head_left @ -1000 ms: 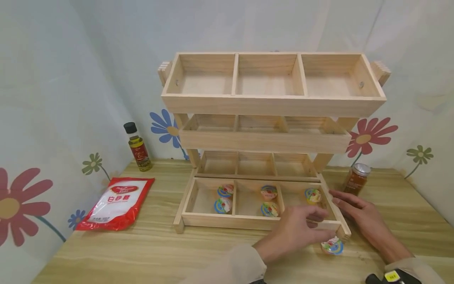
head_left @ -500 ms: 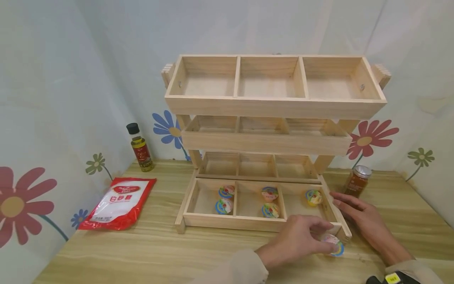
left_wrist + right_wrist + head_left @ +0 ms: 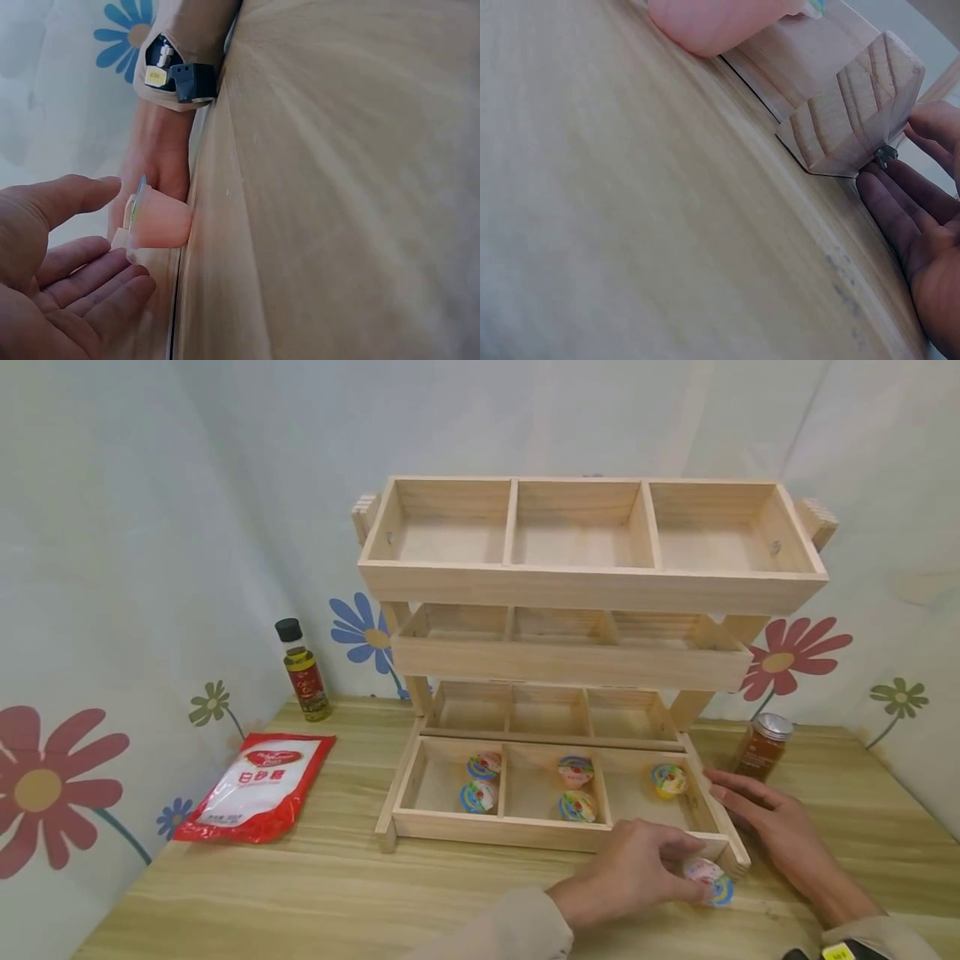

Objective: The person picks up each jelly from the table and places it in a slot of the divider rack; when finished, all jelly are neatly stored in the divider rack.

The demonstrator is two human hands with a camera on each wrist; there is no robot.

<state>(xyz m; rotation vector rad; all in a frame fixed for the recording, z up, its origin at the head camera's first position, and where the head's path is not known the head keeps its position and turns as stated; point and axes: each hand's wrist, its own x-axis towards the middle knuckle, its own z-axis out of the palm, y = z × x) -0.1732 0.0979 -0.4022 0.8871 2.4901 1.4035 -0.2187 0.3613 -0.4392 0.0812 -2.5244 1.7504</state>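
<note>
A wooden tiered rack [image 3: 592, 587] stands on the table. My left hand [image 3: 637, 872] reaches around a pink jelly cup [image 3: 708, 883] just in front of the rack's bottom right corner. In the left wrist view its thumb and fingers are spread, apart from the jelly cup [image 3: 163, 217]. My right hand [image 3: 780, 835] lies along the rack's right side. In the right wrist view its fingertips are at the rail's end [image 3: 855, 105], by a small metal fastener [image 3: 886, 156]. The bottom tray holds several jelly cups: two left, two in the middle, a yellow one [image 3: 668, 781] right.
A red and white bag [image 3: 262, 785] lies on the table at left, with an oil bottle [image 3: 306, 681] behind it. A brown jar [image 3: 763, 747] with a silver lid stands beyond my right hand. A patterned curtain [image 3: 225, 485] hangs behind.
My left hand has moved down and closer to the pink jelly cup, its thumb now in front of it. The right hand stays at the rack's side. The head view has shifted slightly.
</note>
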